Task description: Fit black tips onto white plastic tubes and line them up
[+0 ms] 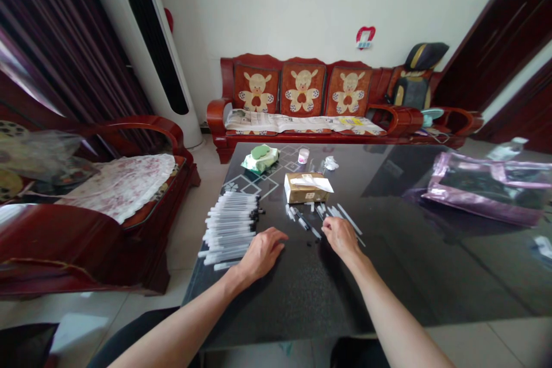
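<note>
My left hand (264, 248) rests low over the dark tabletop, fingers loosely bent and apart, with nothing seen in them. Beside it, on its left, lies a stack of clear-barrelled pens (230, 223), most with their dark ends towards the right. My right hand (340, 234) is closed, its fingertips pressed together at the near edge of a loose group of pen parts (334, 211); whatever they hold is too small to make out. Between the hands lies a dark-and-clear pen piece (305, 222), with a few tiny black bits (313, 242) nearer me.
Behind the pen parts stands a gold tissue box (306, 188). Farther back are a green wipes pack (260, 159), a small pink-and-white cup (303, 155) and crumpled tissue (330, 163). A clear bag with purple edging (483, 207) lies on the table (276, 305) at right.
</note>
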{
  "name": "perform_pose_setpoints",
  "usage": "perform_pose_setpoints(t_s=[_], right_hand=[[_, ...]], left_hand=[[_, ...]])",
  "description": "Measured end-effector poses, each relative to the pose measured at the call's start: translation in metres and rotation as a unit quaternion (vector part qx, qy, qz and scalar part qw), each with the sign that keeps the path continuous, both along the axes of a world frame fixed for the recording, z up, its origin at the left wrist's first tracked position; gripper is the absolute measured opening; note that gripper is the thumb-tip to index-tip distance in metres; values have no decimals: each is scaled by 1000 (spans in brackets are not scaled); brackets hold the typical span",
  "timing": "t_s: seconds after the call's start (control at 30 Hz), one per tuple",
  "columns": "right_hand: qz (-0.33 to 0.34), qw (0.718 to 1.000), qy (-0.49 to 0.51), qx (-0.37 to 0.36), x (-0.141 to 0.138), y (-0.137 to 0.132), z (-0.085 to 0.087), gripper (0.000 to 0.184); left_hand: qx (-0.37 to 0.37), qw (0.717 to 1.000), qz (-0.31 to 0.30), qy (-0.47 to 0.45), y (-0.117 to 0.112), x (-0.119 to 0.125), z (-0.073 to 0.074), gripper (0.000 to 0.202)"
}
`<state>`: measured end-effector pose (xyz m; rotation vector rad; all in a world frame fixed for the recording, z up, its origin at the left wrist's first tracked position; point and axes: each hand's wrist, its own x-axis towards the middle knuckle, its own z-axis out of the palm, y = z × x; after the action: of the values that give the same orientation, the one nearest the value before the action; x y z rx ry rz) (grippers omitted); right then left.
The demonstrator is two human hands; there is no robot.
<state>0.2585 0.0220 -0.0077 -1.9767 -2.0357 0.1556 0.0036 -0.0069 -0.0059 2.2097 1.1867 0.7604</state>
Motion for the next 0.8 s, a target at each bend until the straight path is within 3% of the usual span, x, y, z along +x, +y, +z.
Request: perform_pose_setpoints(t_s=[0.2, 0.3, 0.43, 0.57, 0.8], right_hand=[[-7, 1000, -14, 1, 3, 10, 7, 15], [-48, 999, -23, 2, 20, 11, 16, 24], [-99, 993, -44, -47, 42, 7, 23, 20], [-112, 985, -60, -120, 44, 3, 18, 8], [-122, 973, -75, -183, 35, 4, 7, 21]], left_hand=[[-12, 1000, -1, 0, -1, 0, 0, 25], [-21, 1000, -3, -3, -2, 1, 1, 25], [-29, 1000, -6, -10, -4, 3, 0, 25], [-27, 1000, -8, -14, -4, 4, -2, 25], [-23, 1000, -4, -10, -4, 1, 3, 25]])
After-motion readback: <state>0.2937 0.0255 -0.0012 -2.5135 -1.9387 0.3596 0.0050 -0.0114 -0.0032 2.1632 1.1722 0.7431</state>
